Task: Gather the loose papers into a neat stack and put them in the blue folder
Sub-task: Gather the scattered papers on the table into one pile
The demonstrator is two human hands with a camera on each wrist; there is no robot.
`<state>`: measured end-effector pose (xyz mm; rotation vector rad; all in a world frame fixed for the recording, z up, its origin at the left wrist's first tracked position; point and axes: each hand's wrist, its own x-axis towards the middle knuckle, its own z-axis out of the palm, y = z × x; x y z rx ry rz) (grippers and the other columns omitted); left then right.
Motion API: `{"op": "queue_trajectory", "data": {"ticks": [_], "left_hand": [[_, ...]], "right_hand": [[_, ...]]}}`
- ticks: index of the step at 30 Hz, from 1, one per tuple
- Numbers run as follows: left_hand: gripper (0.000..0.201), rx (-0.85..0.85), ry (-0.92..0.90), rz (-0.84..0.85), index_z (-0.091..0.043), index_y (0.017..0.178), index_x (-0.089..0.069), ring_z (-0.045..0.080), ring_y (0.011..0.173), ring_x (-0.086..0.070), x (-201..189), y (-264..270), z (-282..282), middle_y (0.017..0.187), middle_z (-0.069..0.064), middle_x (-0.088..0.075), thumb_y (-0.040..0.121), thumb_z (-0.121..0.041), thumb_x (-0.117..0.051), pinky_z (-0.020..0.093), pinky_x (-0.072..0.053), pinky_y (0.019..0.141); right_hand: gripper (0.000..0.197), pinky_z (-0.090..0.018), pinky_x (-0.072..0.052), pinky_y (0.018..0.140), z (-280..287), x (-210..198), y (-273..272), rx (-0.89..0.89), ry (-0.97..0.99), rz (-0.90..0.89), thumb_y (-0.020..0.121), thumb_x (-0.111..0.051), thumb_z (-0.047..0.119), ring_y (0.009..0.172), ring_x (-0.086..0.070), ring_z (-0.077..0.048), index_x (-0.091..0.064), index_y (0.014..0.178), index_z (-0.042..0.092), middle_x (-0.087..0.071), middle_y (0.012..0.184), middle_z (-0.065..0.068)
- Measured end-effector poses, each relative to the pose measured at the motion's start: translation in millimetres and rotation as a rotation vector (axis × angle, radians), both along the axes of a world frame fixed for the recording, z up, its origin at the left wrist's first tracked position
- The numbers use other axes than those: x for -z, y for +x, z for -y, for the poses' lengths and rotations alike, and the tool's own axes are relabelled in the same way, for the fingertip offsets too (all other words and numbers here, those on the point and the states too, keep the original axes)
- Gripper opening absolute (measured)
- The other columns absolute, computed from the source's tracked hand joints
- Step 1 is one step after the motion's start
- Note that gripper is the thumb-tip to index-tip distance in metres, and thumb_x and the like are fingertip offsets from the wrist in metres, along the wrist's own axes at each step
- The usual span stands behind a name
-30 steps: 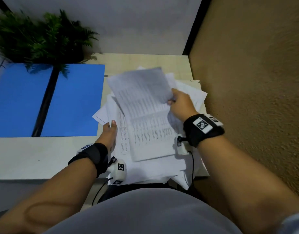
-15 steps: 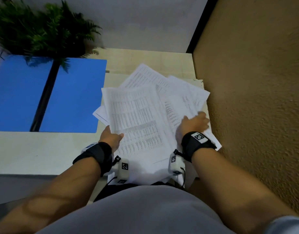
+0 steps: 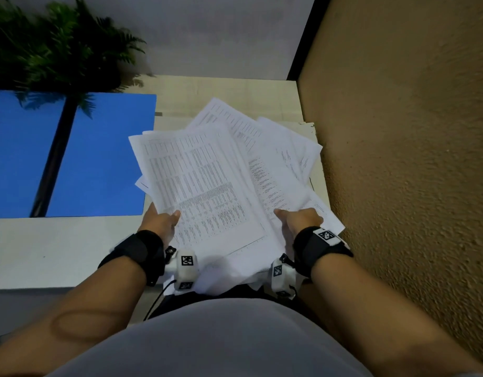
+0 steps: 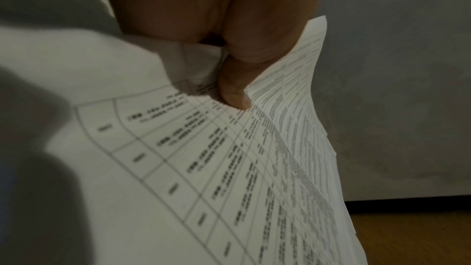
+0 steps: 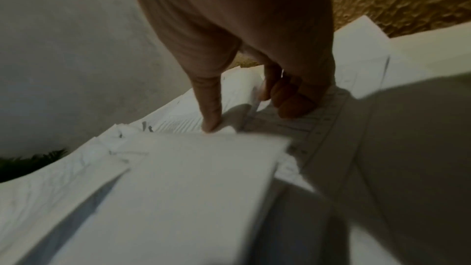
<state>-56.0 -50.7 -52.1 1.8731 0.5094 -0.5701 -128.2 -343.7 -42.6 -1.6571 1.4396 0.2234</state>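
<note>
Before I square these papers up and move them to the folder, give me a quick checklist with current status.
1. Left hand grips the papers, thumb on top: ok.
2. Right hand has hold of the pile's right side: ok, thumb on top and fingers curled at the sheets.
3. Sheets aligned into a neat stack: not ok, they fan out at different angles.
4. Blue folder open and flat on the table: ok.
5. Folder surface free: not ok, plant fronds overhang its far edge.
6. All sheets gathered: cannot tell.
</note>
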Motion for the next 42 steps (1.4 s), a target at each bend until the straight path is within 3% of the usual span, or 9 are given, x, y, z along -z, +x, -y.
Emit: {"op": "queue_trajectory", "data": {"ticks": [8,13,17,23,29,32,37,39,42], "left_hand": [[0.054,0.01,0.081,-0.004,-0.005,0.142,-0.045,0.032,0.123,-0.055,-6.6,5.8,-19.0,0.136,0.006,-0.056,0.095,-0.026,-0.061,0.035,-0.043,0.099],[0.07,0.004,-0.116,0.043,-0.018,0.136,-0.055,0.026,0.119,-0.06,-0.9,16.7,-28.3,0.127,-0.001,-0.066,0.076,-0.048,-0.072,0.049,-0.042,0.108],[0.055,0.041,-0.245,-0.042,-0.012,0.134,-0.055,0.03,0.116,-0.062,-17.7,18.6,-8.8,0.12,0.008,-0.069,0.083,-0.029,-0.067,0.051,-0.039,0.11],[0.045,0.161,-0.21,-0.012,-0.004,0.143,-0.043,0.017,0.119,-0.049,-26.3,10.3,27.2,0.13,0.003,-0.055,0.1,-0.012,-0.051,0.027,-0.031,0.1],[0.05,0.184,-0.214,-0.015,-0.012,0.147,-0.039,0.027,0.133,-0.046,-6.7,3.5,27.8,0.134,0.006,-0.056,0.099,-0.014,-0.053,0.033,-0.032,0.104],[0.06,0.19,-0.257,-0.022,-0.019,0.143,-0.041,0.027,0.128,-0.051,-9.1,-3.1,38.0,0.129,0.001,-0.059,0.089,-0.015,-0.066,0.04,-0.036,0.11],[0.053,0.129,-0.254,0.043,-0.011,0.132,-0.042,0.021,0.109,-0.06,-24.0,18.0,54.4,0.14,0.004,-0.042,0.088,-0.018,-0.07,0.037,-0.047,0.103],[0.04,0.095,0.034,0.227,-0.007,0.123,-0.048,0.021,0.097,-0.062,-32.4,48.3,44.0,0.101,0.002,-0.052,0.09,-0.019,-0.067,0.027,-0.05,0.086],[0.051,0.183,0.412,0.305,-0.005,0.133,-0.047,0.034,0.124,-0.053,-31.2,95.8,15.6,0.131,0.018,-0.057,0.089,-0.022,-0.067,0.038,-0.044,0.101]], "right_hand": [[0.036,-0.015,-0.052,0.076,1.2,-23.3,5.1,0.126,0.178,0.562,0.096,-0.05,-0.007,0.103,-0.058,-0.021,-0.057,0.129,0.004,-0.062,0.121,-0.007],[0.035,-0.026,-0.051,0.095,30.6,-47.6,24.4,0.068,0.014,0.629,0.098,-0.038,-0.001,0.103,-0.06,-0.025,-0.057,0.124,0.013,-0.062,0.112,-0.004],[0.045,-0.042,-0.035,0.111,30.5,-54.0,47.1,-0.124,0.145,0.452,0.099,-0.046,0.012,0.133,-0.045,-0.034,-0.04,0.142,-0.001,-0.043,0.148,-0.019],[0.028,-0.026,-0.052,0.09,-10.0,-34.5,33.6,-0.12,0.275,0.45,0.104,-0.036,0.018,0.103,-0.061,-0.024,-0.055,0.123,0.011,-0.062,0.12,-0.009],[0.094,-0.041,-0.036,0.109,-17.7,-24.4,8.6,-0.035,0.459,0.388,0.074,-0.052,0.082,0.13,-0.048,-0.02,-0.039,0.148,0.024,-0.051,0.145,0.002],[0.093,-0.047,-0.032,0.116,-20.0,-16.3,-0.9,-0.231,0.454,0.394,0.068,-0.086,0.047,0.131,-0.051,-0.021,-0.041,0.144,0.019,-0.059,0.138,-0.001],[0.059,-0.051,-0.04,0.108,3.2,-4.0,0.2,-0.044,0.332,0.482,0.081,-0.073,0.004,0.118,-0.06,-0.033,-0.051,0.136,0.008,-0.065,0.127,-0.008],[0.047,-0.05,-0.042,0.106,16.3,3.8,0.0,0.008,0.286,0.497,0.087,-0.068,0.003,0.115,-0.061,-0.034,-0.054,0.131,0.011,-0.066,0.123,-0.008],[0.027,-0.055,-0.048,0.1,25.6,13.3,-2.8,0.031,0.199,0.456,0.085,-0.065,0.003,0.105,-0.066,-0.035,-0.065,0.107,0.02,-0.069,0.113,-0.011]]}}
